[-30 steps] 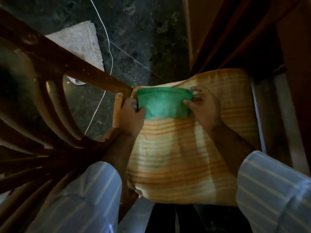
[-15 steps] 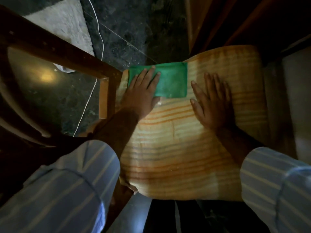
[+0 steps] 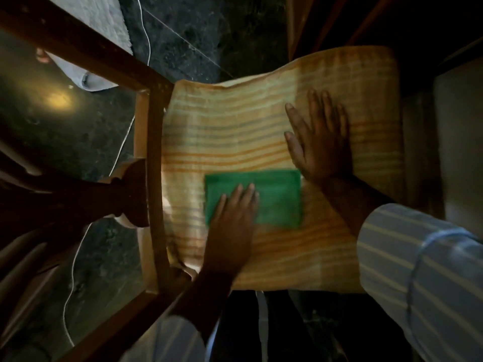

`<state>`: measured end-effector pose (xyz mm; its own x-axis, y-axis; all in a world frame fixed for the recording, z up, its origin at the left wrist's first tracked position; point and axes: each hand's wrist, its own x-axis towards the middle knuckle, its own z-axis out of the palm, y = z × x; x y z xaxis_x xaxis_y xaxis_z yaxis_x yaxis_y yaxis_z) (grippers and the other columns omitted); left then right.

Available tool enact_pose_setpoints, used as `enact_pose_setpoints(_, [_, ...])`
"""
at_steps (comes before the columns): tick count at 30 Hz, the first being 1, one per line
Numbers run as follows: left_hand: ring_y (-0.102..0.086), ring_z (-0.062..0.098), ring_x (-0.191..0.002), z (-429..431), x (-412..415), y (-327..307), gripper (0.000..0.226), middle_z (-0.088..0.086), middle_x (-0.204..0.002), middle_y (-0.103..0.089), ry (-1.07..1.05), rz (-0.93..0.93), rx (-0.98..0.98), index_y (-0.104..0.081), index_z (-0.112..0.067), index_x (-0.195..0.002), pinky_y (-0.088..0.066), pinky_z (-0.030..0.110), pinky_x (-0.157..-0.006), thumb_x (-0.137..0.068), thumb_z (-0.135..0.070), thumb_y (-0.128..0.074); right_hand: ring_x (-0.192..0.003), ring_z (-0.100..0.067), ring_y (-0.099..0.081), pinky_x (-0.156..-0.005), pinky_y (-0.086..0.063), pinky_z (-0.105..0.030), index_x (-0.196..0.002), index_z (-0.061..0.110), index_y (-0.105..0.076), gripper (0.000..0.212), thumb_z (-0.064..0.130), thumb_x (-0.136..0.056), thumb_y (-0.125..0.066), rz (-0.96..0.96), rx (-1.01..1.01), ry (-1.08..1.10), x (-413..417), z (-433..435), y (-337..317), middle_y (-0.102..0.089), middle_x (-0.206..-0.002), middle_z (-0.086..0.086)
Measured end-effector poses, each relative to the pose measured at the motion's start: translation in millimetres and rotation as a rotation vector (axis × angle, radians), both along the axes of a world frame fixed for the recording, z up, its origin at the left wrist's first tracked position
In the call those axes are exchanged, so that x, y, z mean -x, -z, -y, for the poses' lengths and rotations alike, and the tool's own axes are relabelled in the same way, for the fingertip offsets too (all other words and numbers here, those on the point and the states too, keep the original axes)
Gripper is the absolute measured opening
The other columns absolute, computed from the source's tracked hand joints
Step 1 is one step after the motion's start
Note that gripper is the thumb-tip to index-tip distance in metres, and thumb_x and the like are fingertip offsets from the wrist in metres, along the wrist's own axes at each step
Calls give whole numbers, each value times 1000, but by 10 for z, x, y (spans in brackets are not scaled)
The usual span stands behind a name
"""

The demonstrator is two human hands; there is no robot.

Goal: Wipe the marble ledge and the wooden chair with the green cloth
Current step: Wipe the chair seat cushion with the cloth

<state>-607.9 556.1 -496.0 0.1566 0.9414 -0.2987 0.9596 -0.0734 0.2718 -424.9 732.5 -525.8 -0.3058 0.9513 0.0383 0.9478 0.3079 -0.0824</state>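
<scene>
- Far left, a dim dark floor [image 3: 183, 35] shows a yellow glare of light, with a pale mat [image 3: 104, 19] at the top edge and a thin white cord [image 3: 122, 142] trailing across it.
- Next, the wooden chair [image 3: 154, 158] fills the left of the head view: a dark brown armrest rail runs diagonally from the top left corner, and another rail runs down along the seat's left edge.
- At centre, a striped orange-and-cream fabric [image 3: 235, 126] covers the chair seat; whether it is a cushion or a draped cloth cannot be told.
- Low on that fabric lies the green cloth [image 3: 282, 199], folded into a flat rectangle, toward the near side of the seat.
- The left hand [image 3: 232, 220] presses palm down on the left part of the green cloth, fingers extended and close together, gripping nothing.
- To the right, the right hand [image 3: 318, 142] lies flat on the striped fabric, fingers spread and pointing away, its wrist just beside the cloth's upper right corner.
- Both forearms emerge from light blue striped sleeves [image 3: 418, 270].
- Far right, a pale surface [image 3: 460, 131] sits in shadow; what it is cannot be told.
</scene>
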Motion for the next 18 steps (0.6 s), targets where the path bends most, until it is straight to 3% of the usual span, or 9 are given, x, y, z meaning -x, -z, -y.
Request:
enact_pose_setpoints(3, [-51, 28, -137, 746, -204, -157, 66, 7, -148, -54, 30, 50, 75, -59, -12, -139, -42, 53, -110, -76, -17, -78, -163, -35, -21, -130, -17, -55, -164, 38, -28, 59, 55, -108, -30, -13, 20, 1, 6, 2, -11, -23, -175, -12])
enact_pose_setpoints(6, [-60, 25, -128, 1128, -250, -334, 48, 4, -139, -63, 34, 198, 41, -68, -10, -128, -54, 54, -96, -80, -12, -60, -163, -35, -19, -130, -16, -56, -164, 38, -26, 60, 56, -107, -29, -20, 42, 2, 4, -3, -24, -21, -175, -11])
enact_pose_setpoints(7, [-64, 24, -123, 1131, -217, -387, 46, 3, -134, -66, 9, 239, 65, -69, -12, -126, -57, 52, -91, -80, -11, -62, -163, -35, -19, -130, -16, -56, -164, 38, -26, 60, 56, -107, -29, -18, 46, 4, 10, -1, -33, -21, -175, -11])
enact_pose_setpoints(9, [-73, 22, -107, 986, -122, -491, 45, 2, -121, -74, -151, 291, 155, -68, -20, -127, -61, 41, -84, -82, -14, -68, -163, -35, -19, -130, -15, -56, -164, 38, -25, 60, 56, -107, -29, -15, 56, 5, 15, -2, -49, -20, -175, -11])
enact_pose_setpoints(11, [-74, 21, -94, 667, 58, -590, 40, 4, -106, -77, -398, 386, 261, -64, -23, -131, -60, 35, -82, -93, -31, -53, -163, -35, -19, -130, -16, -55, -164, 38, -25, 60, 56, -107, -28, -15, 56, 0, 8, -5, -59, -21, -175, -11])
enact_pose_setpoints(13, [-73, 9, -84, 229, 287, -703, 32, -10, -87, -74, -672, 570, 300, -65, -33, -122, -57, 19, -72, -99, -44, -46, -163, -35, -20, -130, -16, -55, -164, 39, -26, 60, 56, -107, -28, -9, 42, 4, 9, 5, -60, -22, -175, -11])
enact_pose_setpoints(14, [-71, 0, -80, -17, 397, -747, 23, -17, -82, -72, -783, 614, 231, -66, -38, -114, -51, 10, -65, -100, -45, -48, -163, -35, -21, -130, -17, -55, -164, 39, -26, 60, 56, -107, -28, -6, 36, 4, 9, 8, -56, -22, -175, -11])
enact_pose_setpoints(16, [-67, -1, -77, -540, 609, -791, 28, -16, -87, -72, -890, 608, 18, -68, -33, -116, -46, 10, -64, -99, -46, -51, -162, -35, -22, -130, -17, -55, -164, 39, -26, 59, 56, -107, -28, -9, 26, 0, 8, 7, -39, -22, -175, -11])
enact_pose_setpoints(18, [-61, -1, -77, -1042, 770, -837, 39, -9, -94, -67, -784, 531, -241, -66, -19, -125, -42, 9, -67, -100, -42, -48, -162, -36, -22, -130, -18, -55, -164, 38, -26, 59, 56, -107, -28, -15, 16, -5, 7, 8, -27, -23, -175, -11])
